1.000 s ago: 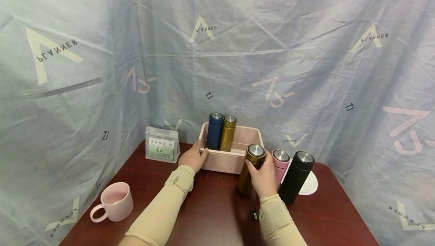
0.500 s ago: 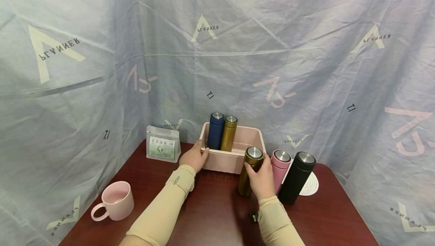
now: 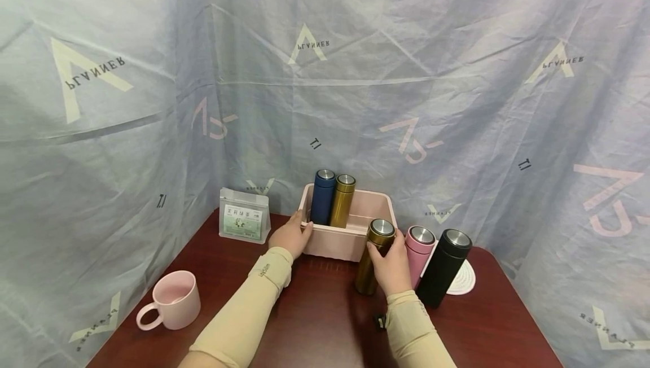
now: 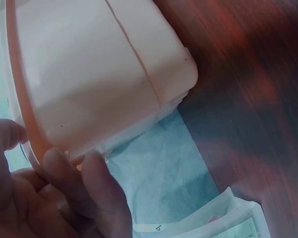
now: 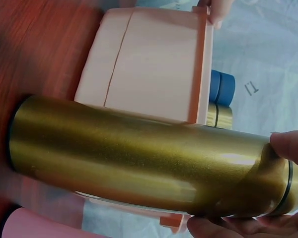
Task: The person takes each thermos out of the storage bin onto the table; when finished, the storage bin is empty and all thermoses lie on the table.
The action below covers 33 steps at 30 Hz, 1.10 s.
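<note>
My left hand pinches the rim of a pale pink plastic bin at its front left corner, with fingers and thumb on either side of the rim in the left wrist view. Inside that bin, a blue thermos flask and a gold thermos flask stand side by side at the left. My right hand grips a second gold thermos flask near its lid, upright in front of the bin's right end. Whether its base touches the table cannot be told.
A pink flask and a black flask stand right of my right hand, before a white round mat. At left are a pink mug and a tea pouch. A small black object lies by my right wrist. Curtains surround the table.
The gold flask in my right hand has shifted very slightly toward me. My left hand keeps its place on the bin's rim, and the camera view has moved a little.
</note>
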Available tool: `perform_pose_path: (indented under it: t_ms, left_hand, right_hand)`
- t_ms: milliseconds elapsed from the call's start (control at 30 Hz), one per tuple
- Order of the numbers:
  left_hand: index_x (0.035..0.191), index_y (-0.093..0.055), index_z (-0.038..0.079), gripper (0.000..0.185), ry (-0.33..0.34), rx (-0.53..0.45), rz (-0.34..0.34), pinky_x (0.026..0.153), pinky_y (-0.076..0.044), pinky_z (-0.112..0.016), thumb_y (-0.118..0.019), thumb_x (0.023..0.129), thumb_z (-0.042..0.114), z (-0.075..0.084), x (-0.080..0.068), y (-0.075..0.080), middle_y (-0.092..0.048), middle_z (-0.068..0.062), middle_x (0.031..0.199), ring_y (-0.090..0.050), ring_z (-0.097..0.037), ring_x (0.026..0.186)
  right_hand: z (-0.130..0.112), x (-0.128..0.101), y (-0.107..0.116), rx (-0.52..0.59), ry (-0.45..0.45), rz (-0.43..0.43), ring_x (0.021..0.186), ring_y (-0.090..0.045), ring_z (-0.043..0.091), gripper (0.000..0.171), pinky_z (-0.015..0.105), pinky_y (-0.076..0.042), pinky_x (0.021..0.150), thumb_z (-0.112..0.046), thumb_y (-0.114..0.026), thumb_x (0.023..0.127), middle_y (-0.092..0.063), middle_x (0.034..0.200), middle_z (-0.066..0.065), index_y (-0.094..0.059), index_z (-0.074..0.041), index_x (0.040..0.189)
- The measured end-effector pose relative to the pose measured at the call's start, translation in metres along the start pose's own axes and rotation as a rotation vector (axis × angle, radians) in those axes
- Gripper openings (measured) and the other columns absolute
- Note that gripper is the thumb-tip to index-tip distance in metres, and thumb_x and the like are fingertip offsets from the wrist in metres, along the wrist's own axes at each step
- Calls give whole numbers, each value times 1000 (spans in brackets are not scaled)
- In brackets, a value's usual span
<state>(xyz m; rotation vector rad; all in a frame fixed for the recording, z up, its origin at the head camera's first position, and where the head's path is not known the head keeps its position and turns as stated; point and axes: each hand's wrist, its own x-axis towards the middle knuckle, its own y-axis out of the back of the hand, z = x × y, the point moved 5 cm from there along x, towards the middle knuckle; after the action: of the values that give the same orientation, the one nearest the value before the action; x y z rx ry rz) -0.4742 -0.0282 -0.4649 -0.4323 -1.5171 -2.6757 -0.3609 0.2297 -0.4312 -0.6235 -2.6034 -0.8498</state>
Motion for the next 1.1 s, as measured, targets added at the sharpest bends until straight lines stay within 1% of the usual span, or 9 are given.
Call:
perform_pose_path:
  t_ms: [167, 300, 433, 600, 733, 833, 933, 1000, 1100]
  left_hand:
    - [155, -36, 11, 69, -4, -19, 7, 95, -48, -49, -40, 103, 55, -1, -1, -2, -40, -6, 155, -53, -29, 129]
    - [155, -36, 11, 69, -9, -25, 11, 96, -48, -49, -39, 103, 55, -2, 0, -3, -40, -6, 155, -53, -29, 129]
    - [155, -36, 11, 69, -14, -23, 17, 96, -48, -49, -39, 103, 56, -2, 0, -2, -40, -6, 155, -54, -30, 128]
    - [155, -36, 11, 69, -14, -16, 13, 95, -49, -49, -39, 103, 56, -2, 1, -2, -40, -6, 155, -54, -29, 127]
    - [155, -37, 11, 69, -9, -34, 20, 94, -49, -49, -41, 103, 55, -4, 1, 1, -40, -6, 155, -55, -30, 126]
    - [155, -38, 11, 68, -2, -44, 27, 95, -49, -49, -42, 103, 55, -5, 2, 3, -40, -6, 155, -55, -30, 127]
    - [154, -38, 11, 68, 2, -47, 26, 94, -50, -48, -42, 102, 55, -5, 2, 4, -41, -6, 155, -55, -29, 127]
    - [155, -38, 12, 68, 5, -46, 17, 92, -50, -48, -42, 102, 56, -6, 3, 2, -40, -6, 155, -56, -29, 125]
    - [155, -37, 14, 68, 6, -53, 7, 89, -52, -48, -43, 102, 55, -6, 2, -2, -40, -5, 155, -60, -30, 121]
  right_hand:
    - [-1, -3, 1, 33, 0, 28, 127, -48, 38, 77, 51, -35, 108, -23, -75, 90, -47, 137, 28, -31, 5, 148]
    - [-5, -6, 4, 47, 22, 82, 129, -46, 39, 78, 51, -35, 107, -22, -75, 90, -45, 138, 29, -30, 4, 148]
    - [-16, -9, 10, 7, 58, 132, 133, -42, 41, 80, 52, -33, 109, -22, -75, 89, -41, 141, 31, -29, 4, 149]
    - [-42, -9, 22, 7, 121, 197, 141, -32, 38, 83, 51, -28, 112, -22, -75, 89, -32, 150, 27, -28, 1, 153]
    - [-76, 3, 24, 39, 162, 219, 145, -25, 33, 84, 48, -25, 115, -24, -74, 90, -26, 157, 21, -26, -4, 156]
    - [-99, 19, 15, 82, 167, 212, 146, -24, 30, 83, 45, -23, 116, -26, -73, 90, -25, 158, 19, -26, -6, 156]
    - [-116, 37, -2, 147, 142, 195, 145, -25, 30, 80, 44, -22, 116, -27, -71, 91, -25, 158, 18, -27, -7, 156]
    - [-121, 49, -17, 181, 106, 181, 144, -27, 29, 79, 43, -23, 116, -27, -70, 91, -27, 157, 17, -28, -8, 155]
    - [-119, 66, -43, 204, 17, 138, 143, -29, 30, 78, 45, -28, 113, -31, -67, 93, -26, 157, 16, -26, -11, 156]
